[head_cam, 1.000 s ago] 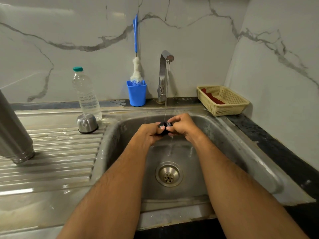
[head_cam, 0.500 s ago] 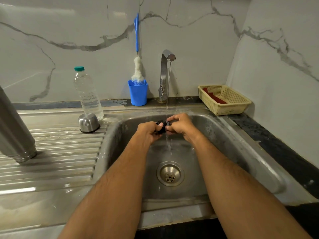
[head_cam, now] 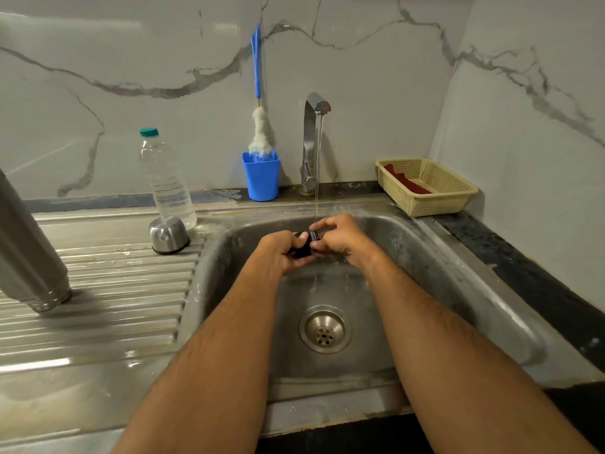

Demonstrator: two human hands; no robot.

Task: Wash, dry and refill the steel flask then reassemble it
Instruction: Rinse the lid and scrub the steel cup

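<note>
Tap (head_cam: 315, 139) and stream above sink (head_cam: 425, 273) basin

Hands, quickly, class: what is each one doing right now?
Left hand: fingers grip the black stopper.
Right hand: fingers pinch the same stopper under the tap.

bottle (head_cam: 165, 178): clear plastic with no label, nothing to read
cup (head_cam: 261, 175): plain blue, no print
basket (head_cam: 435, 199): plain weave, no lettering
tap (head_cam: 309, 142): bare metal, no brand visible
steel cap (head_cam: 168, 234): shiny surface, no marking legible
flask (head_cam: 26, 253): bare steel, no logo or text visible
readable text overall: none
</note>
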